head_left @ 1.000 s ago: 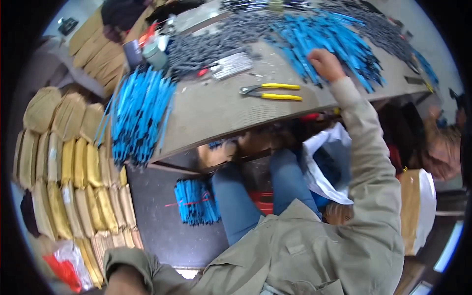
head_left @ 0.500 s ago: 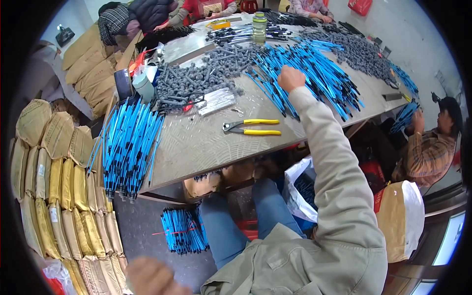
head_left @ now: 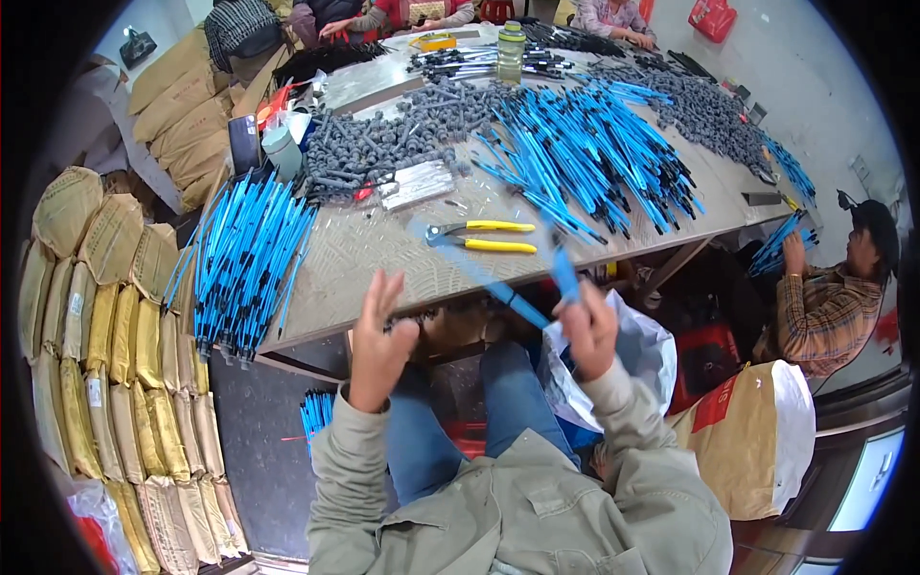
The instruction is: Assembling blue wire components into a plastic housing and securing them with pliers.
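Note:
My right hand, over the near edge of the table, is closed on thin blue rods with black fittings. The rods are smeared by motion, so I cannot tell how many there are. To its left, my left hand is raised with fingers apart and holds nothing. Beyond both hands lie end-cutting pincers with yellow handles. A big pile of similar blue rods covers the table's right half. Another heap of blue rods hangs over the left table edge.
Grey plastic plugs are heaped beyond a packet of clear strips. A bottle stands farther back. Below the table edge are a white sack and a blue bundle. Brown packages are stacked left. A co-worker sits right.
My right hand has come back from the rod pile to the near table edge with blue rods in it. My left hand has risen from the lower left toward the table edge.

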Action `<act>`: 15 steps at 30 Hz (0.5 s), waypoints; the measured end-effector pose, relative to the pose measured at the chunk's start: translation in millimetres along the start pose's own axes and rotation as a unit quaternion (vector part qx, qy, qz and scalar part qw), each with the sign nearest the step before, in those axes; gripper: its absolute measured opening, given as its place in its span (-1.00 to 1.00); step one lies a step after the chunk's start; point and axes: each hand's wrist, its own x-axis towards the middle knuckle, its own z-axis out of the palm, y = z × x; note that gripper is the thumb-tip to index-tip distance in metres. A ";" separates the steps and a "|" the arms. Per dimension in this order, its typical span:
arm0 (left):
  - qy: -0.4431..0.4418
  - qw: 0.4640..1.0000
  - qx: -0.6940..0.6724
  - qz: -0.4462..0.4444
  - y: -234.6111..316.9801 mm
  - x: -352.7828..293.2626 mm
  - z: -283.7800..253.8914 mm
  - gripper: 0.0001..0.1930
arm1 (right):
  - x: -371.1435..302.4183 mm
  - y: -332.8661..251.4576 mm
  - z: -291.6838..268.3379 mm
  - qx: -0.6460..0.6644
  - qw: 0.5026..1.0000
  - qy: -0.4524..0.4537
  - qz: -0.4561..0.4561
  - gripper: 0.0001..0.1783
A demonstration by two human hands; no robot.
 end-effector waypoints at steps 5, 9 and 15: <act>-0.001 0.986 -0.148 -0.078 41.2 7.5 36.1 -0.62 | -64.3 -15.0 40.7 0.054 0.992 -0.103 0.053 -0.91; 0.112 0.961 -0.216 -0.127 18.4 -5.5 23.7 -0.69 | -73.3 -21.6 50.7 0.079 0.977 -0.182 0.079 -0.93; 0.177 0.927 -0.247 -0.220 10.3 -22.3 1.0 -0.79 | 58.7 49.2 12.0 -0.308 0.949 -0.036 -0.053 -0.83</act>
